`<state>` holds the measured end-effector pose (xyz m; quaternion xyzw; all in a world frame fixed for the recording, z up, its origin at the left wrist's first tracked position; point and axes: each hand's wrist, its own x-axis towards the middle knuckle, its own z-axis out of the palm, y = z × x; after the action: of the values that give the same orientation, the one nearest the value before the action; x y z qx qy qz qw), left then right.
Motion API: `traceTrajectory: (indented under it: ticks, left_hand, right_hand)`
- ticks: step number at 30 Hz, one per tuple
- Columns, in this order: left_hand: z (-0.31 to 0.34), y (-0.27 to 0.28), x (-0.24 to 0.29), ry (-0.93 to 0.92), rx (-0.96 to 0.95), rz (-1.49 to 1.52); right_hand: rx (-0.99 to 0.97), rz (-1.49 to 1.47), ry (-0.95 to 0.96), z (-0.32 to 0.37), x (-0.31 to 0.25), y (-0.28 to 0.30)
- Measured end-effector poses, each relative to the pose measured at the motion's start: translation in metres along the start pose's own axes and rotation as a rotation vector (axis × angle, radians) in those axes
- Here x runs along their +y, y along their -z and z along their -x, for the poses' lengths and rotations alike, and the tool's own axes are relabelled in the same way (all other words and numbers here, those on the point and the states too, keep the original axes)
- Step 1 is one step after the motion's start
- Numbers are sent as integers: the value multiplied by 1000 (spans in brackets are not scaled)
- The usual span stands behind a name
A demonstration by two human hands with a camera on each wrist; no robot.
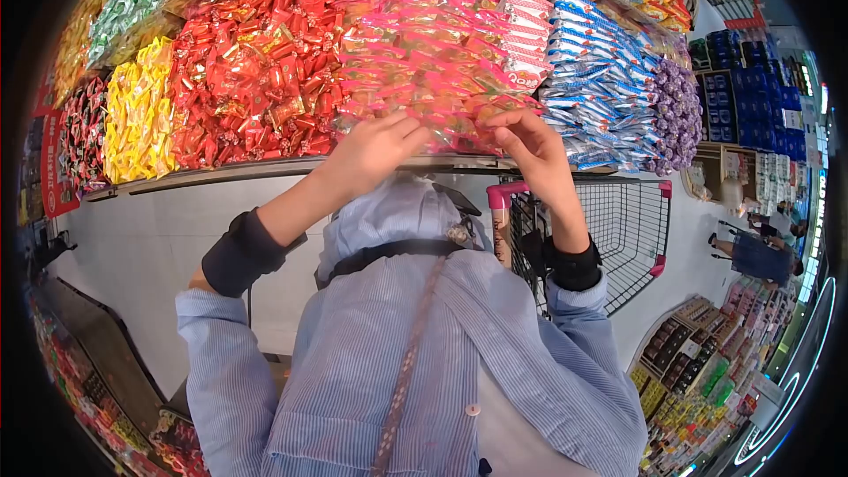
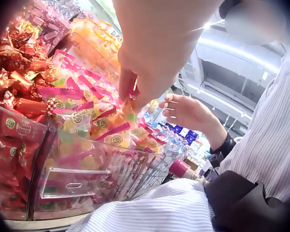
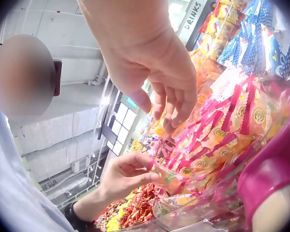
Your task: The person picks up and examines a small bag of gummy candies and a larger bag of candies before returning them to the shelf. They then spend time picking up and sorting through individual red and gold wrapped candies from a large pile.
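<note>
A small clear candy packet [image 3: 168, 180] with a pink edge is pinched between the thumb and fingers of my left hand [image 1: 380, 150]. Beneath that hand lies a heap of similar pink-edged candy packets [image 1: 415, 53], with rounded pale orange and green pieces showing through the wrappers. My right hand [image 1: 537, 152] hovers over the right front of the same heap. Its fingers hang loosely bent with nothing between them, as the right wrist view shows. The clear front wall [image 2: 101, 164] of the bin stands between the packets and my body.
Red-wrapped candies [image 1: 256, 79] fill the bin to the left, with yellow packets [image 1: 140, 110] beyond. Blue-and-white packets [image 1: 596, 79] and purple candies [image 1: 678, 110] lie to the right. A shopping cart [image 1: 618, 230] with pink corners stands close at my right side.
</note>
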<state>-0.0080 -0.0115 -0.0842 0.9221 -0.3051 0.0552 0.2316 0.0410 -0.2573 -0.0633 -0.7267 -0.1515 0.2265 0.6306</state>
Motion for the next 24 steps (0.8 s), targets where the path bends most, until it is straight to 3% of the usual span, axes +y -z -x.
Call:
traceTrajectory:
  ticks: [7,13,16,20,24]
  left_hand:
    - [5,0,1,-28,-12,-83]
    - [5,18,-2,184,268,309]
    - [3,24,-6,212,342,292]
    - [5,11,-9,71,337,235]
    - [11,3,-6,-2,202,98]
  right_hand:
    - [5,-45,-8,0,1,-1]
    - [-7,9,-30,2,-2,2]
    - [5,-35,-5,-1,-1,-1]
    - [-1,-40,19,-2,-4,-5]
    - [-6,-46,7,-3,-8,-9]
